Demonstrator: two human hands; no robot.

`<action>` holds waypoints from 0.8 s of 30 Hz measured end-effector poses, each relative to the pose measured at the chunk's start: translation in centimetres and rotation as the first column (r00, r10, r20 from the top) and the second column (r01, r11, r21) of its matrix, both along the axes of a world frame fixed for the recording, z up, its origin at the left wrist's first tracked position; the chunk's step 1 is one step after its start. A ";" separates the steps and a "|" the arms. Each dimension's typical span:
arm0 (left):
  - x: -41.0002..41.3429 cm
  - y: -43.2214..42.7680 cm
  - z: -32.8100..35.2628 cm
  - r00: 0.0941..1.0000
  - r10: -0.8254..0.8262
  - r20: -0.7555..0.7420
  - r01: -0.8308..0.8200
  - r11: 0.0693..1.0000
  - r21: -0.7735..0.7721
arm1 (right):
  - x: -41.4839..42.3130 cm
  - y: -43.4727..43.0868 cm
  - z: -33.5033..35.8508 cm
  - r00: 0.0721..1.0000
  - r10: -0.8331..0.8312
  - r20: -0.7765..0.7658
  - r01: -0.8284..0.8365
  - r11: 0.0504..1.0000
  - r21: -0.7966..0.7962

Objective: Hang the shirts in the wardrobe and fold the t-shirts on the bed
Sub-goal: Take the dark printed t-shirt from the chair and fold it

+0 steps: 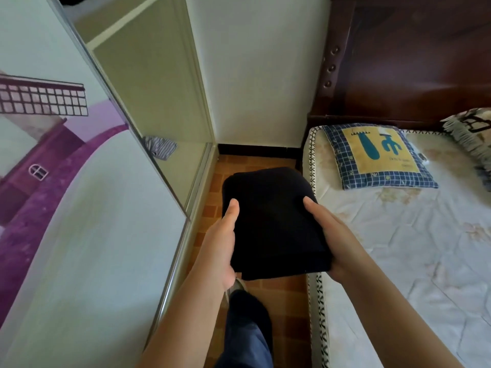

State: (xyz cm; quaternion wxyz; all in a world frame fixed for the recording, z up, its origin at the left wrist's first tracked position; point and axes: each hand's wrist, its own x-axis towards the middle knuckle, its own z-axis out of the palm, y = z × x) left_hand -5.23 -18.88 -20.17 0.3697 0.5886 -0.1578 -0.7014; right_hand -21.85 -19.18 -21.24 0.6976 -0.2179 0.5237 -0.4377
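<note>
A folded black t-shirt (271,221) is held in the air over the tiled floor, between the wardrobe and the bed. My left hand (221,243) grips its left edge, thumb on top and fingers hidden underneath. My right hand (329,235) grips its right edge the same way. The wardrobe (159,83) stands open on the left; its sliding door (66,195) carries a purple windmill picture. A striped garment (159,147) lies crumpled on the wardrobe's bottom shelf. The bed (414,235) is on the right.
A blue and yellow checked pillow (377,155) lies at the head of the bed, a fringed cushion (470,134) beside it. The dark wooden headboard (414,62) rises behind. My leg and shoe (239,288) stand in the narrow tiled aisle (287,301).
</note>
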 end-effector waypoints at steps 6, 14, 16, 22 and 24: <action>4.7 -12.6 1.3 0.996 0.080 -0.045 -0.081 0.997 -0.007 | 4.6 -13.5 1.4 0.998 0.054 -0.025 -0.054 0.998 0.020; 8.8 -25.8 2.7 0.990 0.125 -0.060 -0.127 0.991 -0.039 | 8.5 -27.4 2.6 0.995 0.095 -0.009 -0.095 0.995 0.014; 9.0 -28.4 3.0 0.988 0.133 -0.075 -0.136 0.990 -0.035 | 8.9 -30.3 2.6 0.994 0.105 0.000 -0.105 0.994 0.006; 9.6 -37.8 3.5 0.975 0.222 -0.031 -0.222 0.975 -0.015 | 10.0 -40.8 2.4 0.990 0.140 0.017 -0.141 0.990 0.018; 9.8 -41.6 3.7 0.965 0.262 -0.023 -0.262 0.964 -0.039 | 10.3 -45.1 2.7 0.984 0.176 0.028 -0.176 0.984 0.006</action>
